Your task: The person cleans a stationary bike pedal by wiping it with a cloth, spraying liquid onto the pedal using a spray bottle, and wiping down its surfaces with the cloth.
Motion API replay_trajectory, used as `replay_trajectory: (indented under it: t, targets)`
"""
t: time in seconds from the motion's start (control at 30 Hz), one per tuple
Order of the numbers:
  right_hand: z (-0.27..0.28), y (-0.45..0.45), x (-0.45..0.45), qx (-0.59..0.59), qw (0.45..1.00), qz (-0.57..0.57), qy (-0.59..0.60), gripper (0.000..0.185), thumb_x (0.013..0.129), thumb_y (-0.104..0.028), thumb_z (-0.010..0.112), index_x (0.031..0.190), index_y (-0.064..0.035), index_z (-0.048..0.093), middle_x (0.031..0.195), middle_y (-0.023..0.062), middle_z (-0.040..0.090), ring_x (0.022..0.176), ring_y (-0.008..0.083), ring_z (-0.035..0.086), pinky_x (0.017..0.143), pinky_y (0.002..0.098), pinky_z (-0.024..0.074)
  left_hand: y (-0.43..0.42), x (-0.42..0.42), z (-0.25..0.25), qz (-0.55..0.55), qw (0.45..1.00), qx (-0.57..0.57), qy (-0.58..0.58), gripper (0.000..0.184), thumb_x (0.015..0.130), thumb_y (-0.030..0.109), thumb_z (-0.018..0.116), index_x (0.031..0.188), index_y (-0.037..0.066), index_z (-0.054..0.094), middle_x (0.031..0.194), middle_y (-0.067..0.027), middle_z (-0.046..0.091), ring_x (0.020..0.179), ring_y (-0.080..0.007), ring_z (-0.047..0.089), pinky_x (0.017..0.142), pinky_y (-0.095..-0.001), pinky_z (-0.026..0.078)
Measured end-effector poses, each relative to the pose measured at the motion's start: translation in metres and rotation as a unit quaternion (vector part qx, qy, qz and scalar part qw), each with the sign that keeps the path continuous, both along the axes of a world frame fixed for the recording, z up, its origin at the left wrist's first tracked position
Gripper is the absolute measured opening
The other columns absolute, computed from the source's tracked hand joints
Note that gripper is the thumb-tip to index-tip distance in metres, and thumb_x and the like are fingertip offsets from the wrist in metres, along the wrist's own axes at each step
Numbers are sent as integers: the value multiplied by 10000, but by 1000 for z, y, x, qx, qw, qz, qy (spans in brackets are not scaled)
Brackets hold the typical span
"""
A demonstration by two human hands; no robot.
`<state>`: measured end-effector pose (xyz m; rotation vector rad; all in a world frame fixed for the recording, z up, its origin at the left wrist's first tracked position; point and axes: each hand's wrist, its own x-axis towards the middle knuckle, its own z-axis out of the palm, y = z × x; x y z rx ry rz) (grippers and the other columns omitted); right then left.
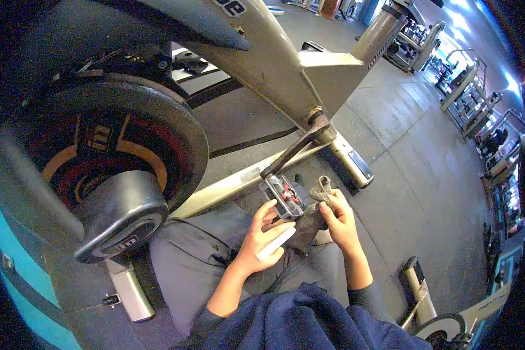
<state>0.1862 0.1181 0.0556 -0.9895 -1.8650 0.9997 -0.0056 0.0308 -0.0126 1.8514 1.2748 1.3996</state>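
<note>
My left hand (255,244) is partly closed, with a white, flat-sided object (276,243) held between thumb and palm; its kind is not clear. The fingertips of that hand touch the near side of a grey exercise bike pedal (284,199), which has red parts in its middle. The pedal hangs from a dark, worn crank arm (294,153). Just right of the pedal, my right hand (339,221) pinches a bunched grey-brown rag (322,190), whose end sticks up above the fingers. The rag and pedal are apart.
The bike's beige frame (274,64) rises above the pedal, and its large dark flywheel (134,116) stands at left. A floor stabilizer (353,163) lies beyond the crank. Another machine's base (420,286) is at lower right, with gym machines (469,81) along the right.
</note>
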Motion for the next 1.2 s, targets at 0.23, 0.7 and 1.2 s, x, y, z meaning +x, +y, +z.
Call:
replay_trajectory:
  t: [0.23, 0.7, 1.2]
  targets:
    - [-1, -1, -8, 36, 998, 27, -53, 235, 854, -94, 628, 1073, -15, 656, 1041, 114, 556, 1013, 243, 549, 887, 322, 429, -1, 1, -4, 7, 1000, -12, -8, 573, 600, -16, 642, 1156, 118, 665, 1467, -174, 225, 1288, -361, 426, 1064, -438, 414]
    - [10, 2, -40, 271, 927, 35, -255, 178, 771, -130, 681, 913, -44, 618, 887, 131, 521, 843, 325, 535, 707, 407, 470, 0, -1, 2, 2, 1000, 12, -3, 573, 605, -19, 649, 1163, 108, 660, 1475, -187, 225, 1295, -384, 428, 1072, -440, 409]
    - [6, 12, -25, 130, 991, 16, -38, 106, 889, -60, 578, 962, -9, 635, 878, 85, 539, 798, 203, 528, 734, 286, 419, 1, -1, -2, -5, 1000, 3, -22, 555, 608, 15, 645, 1150, 130, 671, 1470, -201, 266, 1327, -366, 372, 1085, -428, 368]
